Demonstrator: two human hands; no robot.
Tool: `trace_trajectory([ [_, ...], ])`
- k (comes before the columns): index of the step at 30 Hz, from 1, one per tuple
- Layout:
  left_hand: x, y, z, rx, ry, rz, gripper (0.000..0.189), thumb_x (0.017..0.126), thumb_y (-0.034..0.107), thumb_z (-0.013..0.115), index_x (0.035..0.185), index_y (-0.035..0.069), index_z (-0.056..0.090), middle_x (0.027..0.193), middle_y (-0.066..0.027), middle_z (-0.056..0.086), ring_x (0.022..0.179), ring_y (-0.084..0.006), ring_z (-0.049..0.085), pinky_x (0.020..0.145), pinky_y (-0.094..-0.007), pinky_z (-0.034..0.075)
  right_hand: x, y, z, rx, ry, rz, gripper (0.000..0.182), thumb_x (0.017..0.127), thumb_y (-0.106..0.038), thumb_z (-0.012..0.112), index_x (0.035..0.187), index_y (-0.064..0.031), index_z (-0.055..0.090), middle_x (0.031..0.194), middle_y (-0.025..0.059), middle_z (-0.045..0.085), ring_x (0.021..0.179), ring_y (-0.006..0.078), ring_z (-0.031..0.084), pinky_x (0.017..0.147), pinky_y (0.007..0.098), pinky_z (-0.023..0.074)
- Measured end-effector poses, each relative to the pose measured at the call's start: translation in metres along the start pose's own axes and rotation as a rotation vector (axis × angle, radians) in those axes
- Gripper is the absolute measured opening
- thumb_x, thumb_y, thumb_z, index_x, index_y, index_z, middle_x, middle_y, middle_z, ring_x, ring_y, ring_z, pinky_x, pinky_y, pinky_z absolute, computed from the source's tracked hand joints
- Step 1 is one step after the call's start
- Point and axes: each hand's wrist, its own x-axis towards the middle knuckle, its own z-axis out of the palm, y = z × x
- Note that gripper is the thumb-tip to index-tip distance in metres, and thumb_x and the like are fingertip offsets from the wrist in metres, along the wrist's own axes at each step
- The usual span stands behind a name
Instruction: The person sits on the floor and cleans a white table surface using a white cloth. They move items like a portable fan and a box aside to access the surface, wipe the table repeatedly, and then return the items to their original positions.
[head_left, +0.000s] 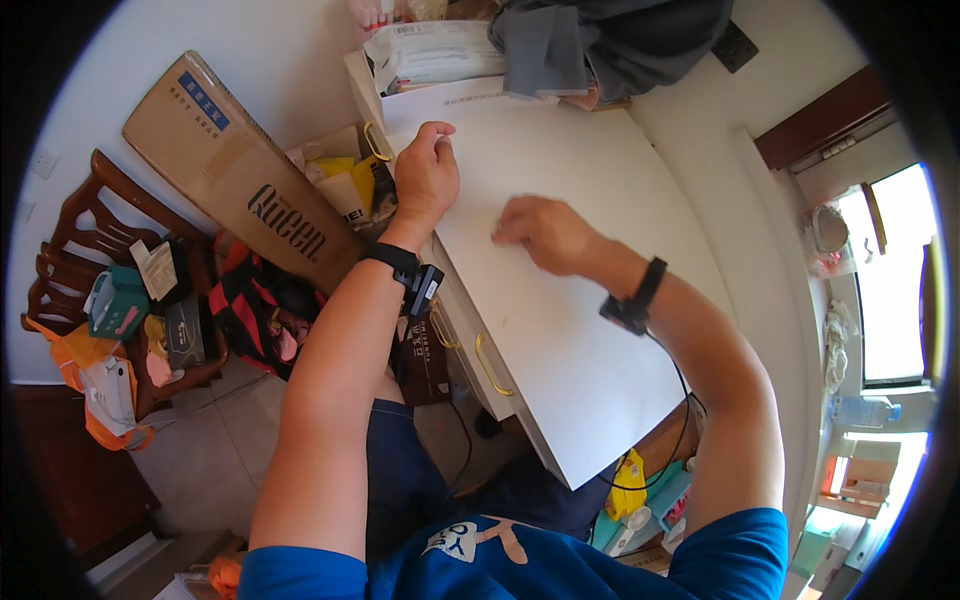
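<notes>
A white desk with drawers (585, 315) stands before me, with brass-coloured pulls on its left side. Over its left edge is my left hand (427, 171), its fingers curled and thumb near the forefinger; whether something small is pinched there cannot be told. My right hand (546, 232) is above the middle of the desktop, bent at the fingers and blurred, and its fingertips are partly hidden. Each wrist wears a black strap with a small device. A cable runs down from the right one.
At the desk's far end lie a white plastic package (442, 56) and dark grey cloth (637, 45). A long cardboard box (240, 165) leans at the left, beside a wooden chair (112, 202) loaded with boxes. A yellow packet (627, 484) is below the desk's near right edge.
</notes>
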Motion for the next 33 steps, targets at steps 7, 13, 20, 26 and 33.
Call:
trace_trajectory([
  [7,0.003,0.0,0.007,0.081,-0.026,-0.028,0.015,0.1,0.011,0.058,0.109,0.014,0.069,0.076,-0.022,0.069,0.071,-0.0423,0.067,0.067,-0.05,0.052,-0.068,0.065,-0.068,-0.035,0.383,0.574,0.019,0.092,-0.005,0.068,0.104,-0.0086,0.083,0.108,0.0125,0.075,0.099,0.0308,0.071,0.089,0.0377,0.057],
  [13,0.002,0.0,0.009,0.102,-0.035,-0.022,0.015,0.1,0.013,0.059,0.11,0.015,0.07,0.076,-0.0215,0.069,0.073,-0.0424,0.068,0.068,-0.0505,0.052,-0.121,0.092,-0.05,-0.274,0.371,0.846,0.019,0.092,-0.012,0.067,0.105,-0.0112,0.082,0.104,0.0178,0.071,0.098,0.0343,0.069,0.087,0.0415,0.0567],
  [20,0.004,0.0,0.005,0.124,-0.066,-0.052,0.016,0.098,0.011,0.057,0.108,0.015,0.069,0.082,-0.0225,0.072,0.082,-0.0468,0.069,0.074,-0.0547,0.054,-0.059,-0.027,0.024,-0.083,0.232,0.499,0.025,0.091,-0.006,0.063,0.105,-0.0149,0.082,0.105,0.0159,0.066,0.098,0.0374,0.066,0.088,0.0446,0.0551],
  [26,0.007,-0.008,0.002,0.119,-0.048,-0.043,0.015,0.098,0.013,0.059,0.109,0.015,0.069,0.082,-0.0217,0.073,0.082,-0.046,0.07,0.074,-0.0541,0.054,-0.09,-0.005,-0.022,-0.156,0.417,0.644,0.023,0.092,-0.007,0.064,0.104,-0.0132,0.082,0.101,0.0179,0.071,0.097,0.038,0.068,0.088,0.0447,0.0557],
  [33,0.003,0.003,0.007,0.112,-0.069,-0.077,0.016,0.099,0.014,0.057,0.109,0.015,0.07,0.08,-0.0218,0.072,0.081,-0.0463,0.069,0.073,-0.0539,0.054,-0.182,0.066,-0.024,-0.374,0.472,0.995,0.018,0.093,-0.013,0.063,0.099,-0.0107,0.08,0.105,0.0231,0.068,0.097,0.0405,0.067,0.085,0.047,0.0564],
])
